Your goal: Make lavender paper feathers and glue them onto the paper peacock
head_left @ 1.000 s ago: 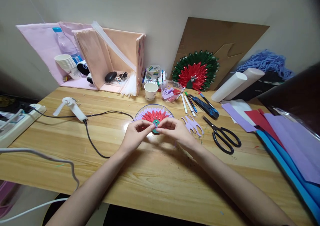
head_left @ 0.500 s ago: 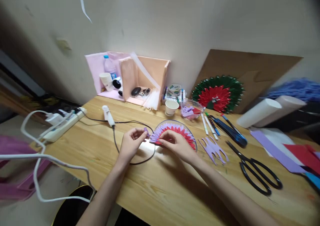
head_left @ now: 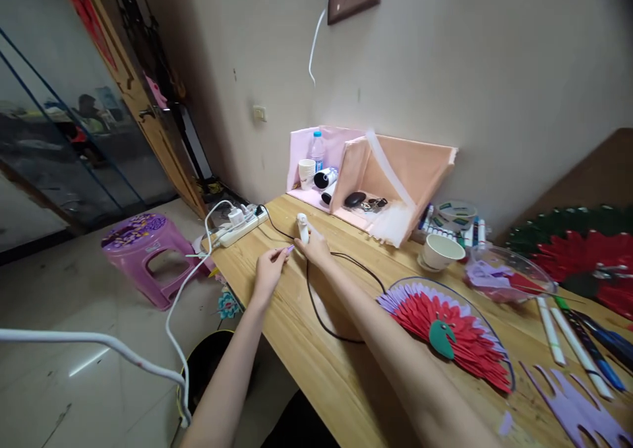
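Note:
My right hand (head_left: 312,245) reaches to the far left of the wooden table (head_left: 316,362) and closes round the white glue gun (head_left: 302,225), whose black cord (head_left: 316,309) loops across the wood. My left hand (head_left: 268,271) sits just beside it, pinching a small purple paper piece (head_left: 289,249) between thumb and fingertips, held near the gun's tip. The round paper peacock fan (head_left: 448,329), with red and purple feathers and a teal body, lies on the table to the right of both arms.
A white power strip (head_left: 241,227) lies at the table's left corner. A pink and peach fabric box (head_left: 386,171), a paper cup (head_left: 440,250), a clear bowl of scraps (head_left: 509,280), markers (head_left: 568,336) and purple cut-outs (head_left: 578,408) stand around. A purple stool (head_left: 143,250) stands on the floor.
Both hands left the peacock fan and moved left to the glue gun. My right hand took hold of the gun; my left kept the purple piece. The view swung left.

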Demonstrator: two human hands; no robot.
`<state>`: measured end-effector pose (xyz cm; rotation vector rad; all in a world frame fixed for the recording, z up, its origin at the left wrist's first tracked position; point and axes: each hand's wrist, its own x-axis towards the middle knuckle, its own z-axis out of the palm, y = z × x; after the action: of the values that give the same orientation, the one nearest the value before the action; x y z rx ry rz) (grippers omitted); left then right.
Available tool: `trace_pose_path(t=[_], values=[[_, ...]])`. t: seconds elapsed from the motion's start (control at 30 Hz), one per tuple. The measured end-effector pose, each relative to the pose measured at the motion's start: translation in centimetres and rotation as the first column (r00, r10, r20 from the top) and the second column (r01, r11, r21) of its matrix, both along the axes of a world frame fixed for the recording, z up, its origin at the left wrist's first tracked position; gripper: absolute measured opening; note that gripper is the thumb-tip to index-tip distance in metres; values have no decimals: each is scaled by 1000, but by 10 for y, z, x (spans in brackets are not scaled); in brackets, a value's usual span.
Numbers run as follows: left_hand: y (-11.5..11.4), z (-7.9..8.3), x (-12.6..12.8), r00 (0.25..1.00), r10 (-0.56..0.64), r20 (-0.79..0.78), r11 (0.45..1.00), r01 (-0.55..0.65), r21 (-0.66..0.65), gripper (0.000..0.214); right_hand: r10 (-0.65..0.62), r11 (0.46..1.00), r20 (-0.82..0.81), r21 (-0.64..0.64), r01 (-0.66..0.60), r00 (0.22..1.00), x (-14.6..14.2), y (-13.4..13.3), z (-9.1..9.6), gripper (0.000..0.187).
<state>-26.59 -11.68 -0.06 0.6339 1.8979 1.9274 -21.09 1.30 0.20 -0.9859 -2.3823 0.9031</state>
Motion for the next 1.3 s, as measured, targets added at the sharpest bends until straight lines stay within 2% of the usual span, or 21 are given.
trace_pose_path(t=[0.13, 0.27, 0.3, 0.37, 0.4, 0.53, 0.7, 1.3], values=[[0, -8, -10, 1000, 6, -28, 1000, -7, -17, 24, -47, 999, -4, -1, 47, 999, -7, 2, -1, 21], [0, -12, -20, 999, 21, -29, 1000, -21, -18, 23, -97, 995, -74, 26, 99, 993, 23, -8, 5, 23], [1, -14, -22, 999, 25, -25, 1000, -26, -17, 23, -81, 996, -110, 27, 85, 991, 35, -13, 6, 23], [2, -17, -25, 999, 29, -13, 999, -29, -15, 25, 24, 997, -314, -58, -44, 949, 60, -25, 5, 26], [2, -18, -26, 1000, 28, -5, 1000, -28, -13, 26, 56, 990, -352, -101, -97, 934, 71, -31, 4, 27], [4, -23, -26, 1000, 9, 22, 1000, -9, -3, 30, 137, 970, -334, -145, -195, 933, 97, -49, -5, 24], [4, -26, -25, 1000, 5, 25, 1000, -5, -3, 31, 129, 970, -243, -168, -173, 961, 97, -51, -13, 25], [3, -25, -23, 1000, 17, 17, 1000, -16, -27, 28, 132, 964, -261, -190, -185, 956, 94, -50, -11, 24]])
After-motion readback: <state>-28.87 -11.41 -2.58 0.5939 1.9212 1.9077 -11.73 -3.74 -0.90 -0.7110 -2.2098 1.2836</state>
